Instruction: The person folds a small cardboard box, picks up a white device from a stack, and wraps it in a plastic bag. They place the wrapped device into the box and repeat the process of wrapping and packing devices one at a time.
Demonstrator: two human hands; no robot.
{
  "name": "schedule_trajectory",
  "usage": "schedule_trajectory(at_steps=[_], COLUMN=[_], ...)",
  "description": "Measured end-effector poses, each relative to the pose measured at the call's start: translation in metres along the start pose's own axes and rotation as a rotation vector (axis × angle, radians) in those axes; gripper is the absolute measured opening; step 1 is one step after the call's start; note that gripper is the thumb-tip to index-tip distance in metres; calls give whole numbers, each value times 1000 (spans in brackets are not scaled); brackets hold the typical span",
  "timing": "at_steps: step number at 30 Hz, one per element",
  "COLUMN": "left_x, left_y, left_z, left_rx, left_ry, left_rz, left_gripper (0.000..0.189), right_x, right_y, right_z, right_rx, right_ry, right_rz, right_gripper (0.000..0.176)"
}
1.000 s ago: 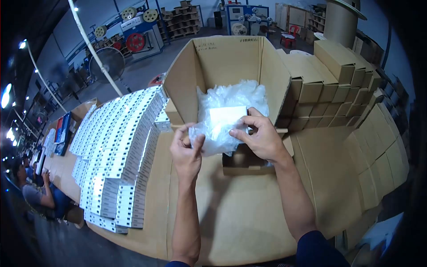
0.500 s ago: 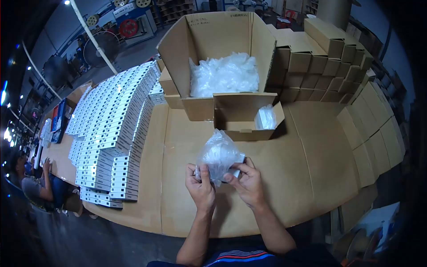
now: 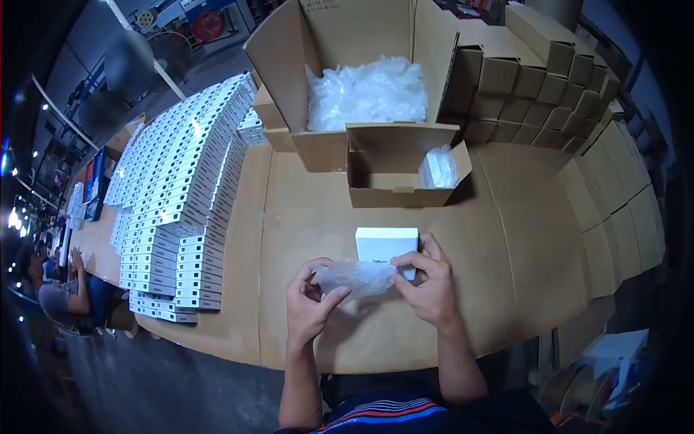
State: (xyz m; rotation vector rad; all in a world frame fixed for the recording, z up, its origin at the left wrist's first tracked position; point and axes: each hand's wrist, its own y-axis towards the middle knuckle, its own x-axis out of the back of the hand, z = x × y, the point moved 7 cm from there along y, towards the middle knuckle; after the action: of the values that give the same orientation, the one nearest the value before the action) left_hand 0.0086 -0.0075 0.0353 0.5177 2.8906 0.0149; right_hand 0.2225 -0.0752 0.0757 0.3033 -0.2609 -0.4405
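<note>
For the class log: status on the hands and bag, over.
Left hand and right hand pinch the plastic bag. White box just behind it. Open carton beyond, well apart.

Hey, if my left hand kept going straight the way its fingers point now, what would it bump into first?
Probably the white box. Your left hand pinches the plastic bag and points forward and slightly right, where the white box lies just past the bag; their heights are hard to judge.

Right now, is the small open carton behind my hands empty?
No, a clear plastic packet lies inside the small open carton at its right end.
</note>
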Motion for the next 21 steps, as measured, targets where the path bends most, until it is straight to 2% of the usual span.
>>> schedule_trajectory(at_steps=[2, 3, 6, 7, 9, 12, 13, 17, 21], left_x=[-6, -13, -17, -18, -24, -28, -36, -65, -72], left_y=[5, 6, 4, 4, 5, -15, -17, -3, 7], left_z=[3, -4, 13, 12, 6, -37, -46, -65, -54], left_rx=[11, -33, 26, -21, -121, -695, -780, -698, -637], left_ry=[148, 65, 2, 21, 61, 823, 867, 942, 933], left_rz=[56, 4, 15, -55, -201, -322, -260, 22, 229], left_gripper=[30, 17, 25, 30, 41, 62, 60, 37, 27], right_x=[2, 2, 0, 0, 5, 8, 9, 9, 7], right_y=[-4, -5, -12, -15, -21, -22, -20, -19, -21], right_z=[0, -7, -31, -37, -35, -20, -13, -1, 3], right_rx=[-9, -11, -90, -129, -120, -28, 19, 69, 63], right_ry=[-24, -3, 145, 208, 61, -83, -118, -229, -288], right_rz=[14, 10, 9, 14, -52, -127, -150, -132, -63], right_gripper=[22, 22, 22, 22, 21, 18, 17, 20, 22])
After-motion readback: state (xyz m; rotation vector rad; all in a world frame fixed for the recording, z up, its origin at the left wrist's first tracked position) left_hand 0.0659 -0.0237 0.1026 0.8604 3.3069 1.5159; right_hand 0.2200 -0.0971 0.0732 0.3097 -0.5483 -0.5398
